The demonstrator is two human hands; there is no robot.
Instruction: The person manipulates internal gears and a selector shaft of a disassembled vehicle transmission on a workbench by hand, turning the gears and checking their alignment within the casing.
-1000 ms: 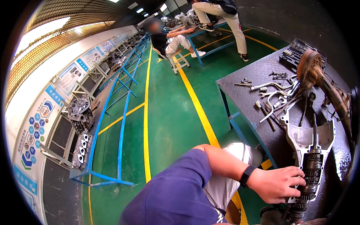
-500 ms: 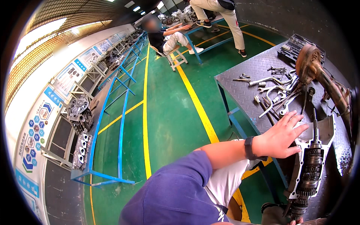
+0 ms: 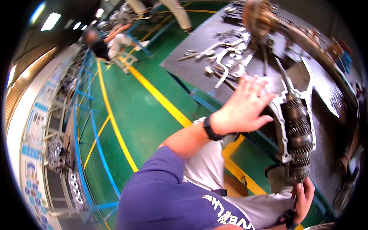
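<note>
My left hand is held up with its fingers spread and nothing in it, just left of a grey metal housing plate on the dark workbench. A black band sits on that wrist. A dark stack of gears on a shaft runs down from the plate toward me. My right hand is at the lower right, its fingers curled around the lower end of the gear shaft. My purple sleeve fills the bottom of the view.
Several loose metal tools and parts lie on the bench behind my left hand. A long rusty axle crosses the bench's far side. The green floor has yellow lines. Blue racks stand left. A seated person works far off.
My left hand has let go of the gear shaft, risen and opened with its fingers spread. My right hand has come into view at the shaft's lower end. The view has tilted.
</note>
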